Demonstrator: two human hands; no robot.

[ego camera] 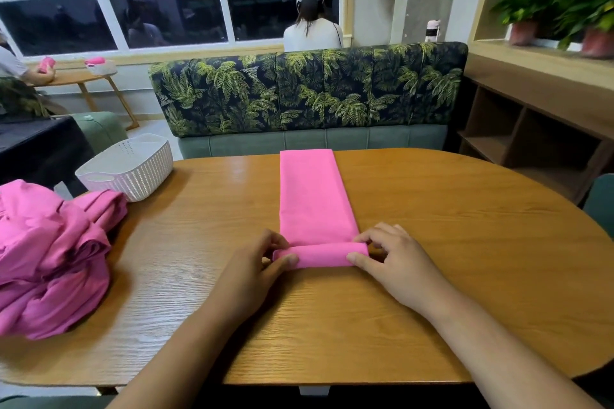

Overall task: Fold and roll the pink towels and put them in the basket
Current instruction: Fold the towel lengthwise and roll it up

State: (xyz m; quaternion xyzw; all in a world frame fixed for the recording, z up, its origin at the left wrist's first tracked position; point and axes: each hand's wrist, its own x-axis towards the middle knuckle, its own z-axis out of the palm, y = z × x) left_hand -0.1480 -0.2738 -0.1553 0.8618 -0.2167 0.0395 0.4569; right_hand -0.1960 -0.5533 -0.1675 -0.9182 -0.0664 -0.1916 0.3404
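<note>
A pink towel [312, 196], folded into a long narrow strip, lies on the wooden table [448, 242] and runs away from me to the far edge. Its near end is rolled into a short tube. My left hand [262, 262] pinches the tube's left end between thumb and curled fingers. My right hand [392, 259] grips the tube's right end the same way. A white woven basket [133, 169] stands at the table's far left corner and looks empty. A heap of loose pink towels [50, 252] lies at the left edge.
A leaf-print bench [305, 93] stands behind the table, and wooden shelves [531, 129] with potted plants stand on the right. One person sits by the window with their back to me. Another person's arm shows at a small table on the far left.
</note>
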